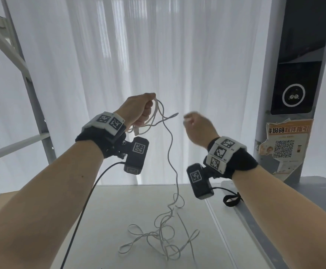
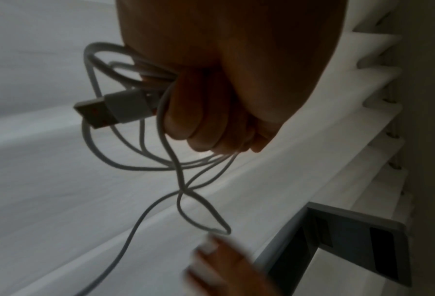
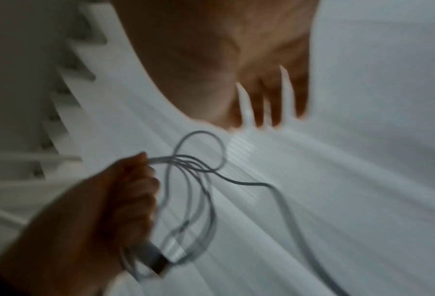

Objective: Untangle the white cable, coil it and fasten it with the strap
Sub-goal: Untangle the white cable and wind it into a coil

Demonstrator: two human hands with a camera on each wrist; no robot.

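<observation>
White cable [image 1: 170, 144] runs from your left hand [image 1: 138, 107] down to the surface [image 1: 107, 210], where the rest of it lies in loose, crossing loops directly below that hand. Your left fingers [image 2: 198, 120] are curled tight round several finished turns, with the USB plug [image 2: 110, 109] sticking out beside them; keeping the bundle raised lets the free length hang straight, which probably helps the tangle fall open as you draw it up. Your right hand [image 1: 197, 129] hovers just right of the bundle, blurred. In the right wrist view its fingers [image 3: 274, 104] look extended and seem to hold nothing, though the blur leaves some doubt. It is placed, I judge, to catch the hanging strand for the next turn. The black strap [image 1: 232, 199] waits on the surface, to the right of the piled loops and well apart from them, untouched. Coiling is only partly done.
</observation>
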